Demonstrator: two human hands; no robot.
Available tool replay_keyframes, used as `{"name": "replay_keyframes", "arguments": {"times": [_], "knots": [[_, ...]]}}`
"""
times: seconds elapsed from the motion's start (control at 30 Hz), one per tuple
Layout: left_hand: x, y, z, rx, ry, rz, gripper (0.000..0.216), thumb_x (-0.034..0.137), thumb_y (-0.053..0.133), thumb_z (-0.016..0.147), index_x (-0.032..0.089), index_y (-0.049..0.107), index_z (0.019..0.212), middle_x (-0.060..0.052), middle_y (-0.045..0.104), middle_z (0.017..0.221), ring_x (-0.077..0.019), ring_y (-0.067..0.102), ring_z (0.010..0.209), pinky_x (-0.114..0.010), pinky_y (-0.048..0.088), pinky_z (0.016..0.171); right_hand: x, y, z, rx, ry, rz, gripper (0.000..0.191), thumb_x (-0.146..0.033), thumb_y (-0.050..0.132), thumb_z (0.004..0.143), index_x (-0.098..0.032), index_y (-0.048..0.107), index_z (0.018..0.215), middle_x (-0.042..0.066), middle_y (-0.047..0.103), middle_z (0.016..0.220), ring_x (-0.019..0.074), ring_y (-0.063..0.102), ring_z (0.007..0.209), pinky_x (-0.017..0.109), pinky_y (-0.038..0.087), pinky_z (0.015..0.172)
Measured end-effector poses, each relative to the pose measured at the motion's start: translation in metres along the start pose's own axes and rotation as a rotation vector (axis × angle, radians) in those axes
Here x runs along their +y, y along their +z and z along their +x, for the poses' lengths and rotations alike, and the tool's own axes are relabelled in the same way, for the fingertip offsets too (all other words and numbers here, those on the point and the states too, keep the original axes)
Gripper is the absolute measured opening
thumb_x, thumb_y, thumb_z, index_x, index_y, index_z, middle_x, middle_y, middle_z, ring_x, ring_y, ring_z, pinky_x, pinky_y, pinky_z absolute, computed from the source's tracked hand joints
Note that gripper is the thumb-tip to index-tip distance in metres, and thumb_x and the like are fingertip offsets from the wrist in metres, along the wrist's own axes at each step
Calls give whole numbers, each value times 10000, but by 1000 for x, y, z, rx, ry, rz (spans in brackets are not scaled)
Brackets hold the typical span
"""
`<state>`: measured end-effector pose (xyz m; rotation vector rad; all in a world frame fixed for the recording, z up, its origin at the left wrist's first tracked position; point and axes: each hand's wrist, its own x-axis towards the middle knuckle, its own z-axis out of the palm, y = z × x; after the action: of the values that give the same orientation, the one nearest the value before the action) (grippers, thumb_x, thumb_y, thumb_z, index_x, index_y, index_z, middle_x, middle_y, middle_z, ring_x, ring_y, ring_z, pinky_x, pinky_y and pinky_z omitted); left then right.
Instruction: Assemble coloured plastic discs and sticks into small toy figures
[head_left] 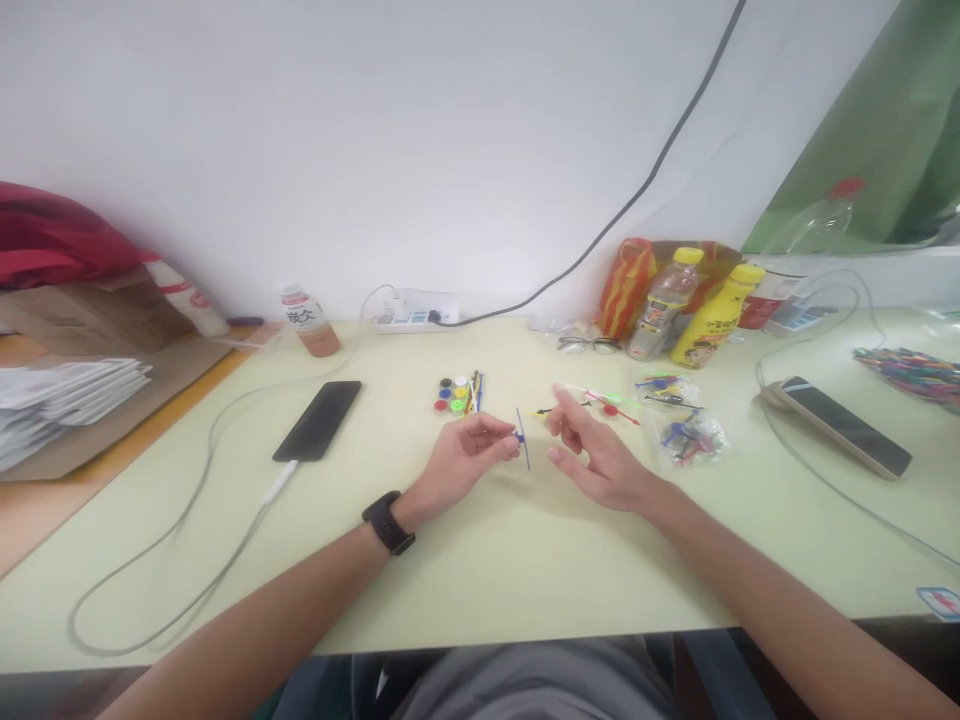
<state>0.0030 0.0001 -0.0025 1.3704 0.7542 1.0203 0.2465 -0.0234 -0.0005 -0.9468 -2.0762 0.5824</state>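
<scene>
My left hand [466, 455] pinches a thin blue stick [523, 437] with a small blue piece on it, held just above the pale green table [480, 570]. My right hand [592, 452] hovers beside it with fingers spread and nothing in them. Just beyond the hands lie small coloured round pieces [451, 395] next to a bundle of coloured sticks [475, 391]. Loose red, green and yellow stick parts [611, 405] lie behind my right hand. Clear bags of coloured parts [686, 430] sit to the right.
A black phone [318, 420] on a white cable lies at left, another phone [847, 425] at right. Bottles [716, 315], a snack bag [626, 285], glasses [589, 345] and a power strip [409, 320] line the wall. Cardboard and papers [67, 400] sit far left.
</scene>
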Motion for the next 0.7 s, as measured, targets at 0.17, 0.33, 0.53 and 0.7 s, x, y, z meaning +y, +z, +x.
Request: {"name": "replay_keyframes", "arguments": {"times": [0.17, 0.33, 0.53, 0.7], "knots": [[-1, 0, 0, 3, -2, 0, 316, 366, 865, 821, 138, 729, 994, -81, 774, 953, -195, 749, 864, -354, 630, 851, -12, -7, 7, -201, 49, 52, 605, -479, 317, 1109, -203, 538, 618, 18, 513, 621, 160, 494, 599, 324, 401, 644], [0, -1, -1, -8, -2, 8, 318, 374, 853, 834, 139, 728, 1007, -87, 770, 955, -200, 748, 862, -354, 624, 844, -5, -3, 4, 10, 10, -49, 310, -447, 497, 1056, -226, 645, 1215, 3, 568, 745, 166, 511, 643, 307, 399, 616], [-2, -3, -1, -19, -10, 18, 317, 384, 841, 847, 149, 725, 1025, -84, 770, 964, -192, 738, 859, -342, 612, 834, 4, 2, -1, 84, -37, -92, 662, -369, 526, 1038, -315, 258, 1640, 12, 580, 903, 163, 512, 678, 302, 448, 636], [1, -1, 0, -20, 0, 39, 315, 394, 826, 862, 138, 726, 1017, -76, 761, 919, -175, 726, 807, -320, 601, 808, 5, 4, -2, 91, -151, -95, 705, -318, 537, 1039, -368, 186, 1648, 16, 571, 983, 148, 473, 666, 300, 455, 642]]}}
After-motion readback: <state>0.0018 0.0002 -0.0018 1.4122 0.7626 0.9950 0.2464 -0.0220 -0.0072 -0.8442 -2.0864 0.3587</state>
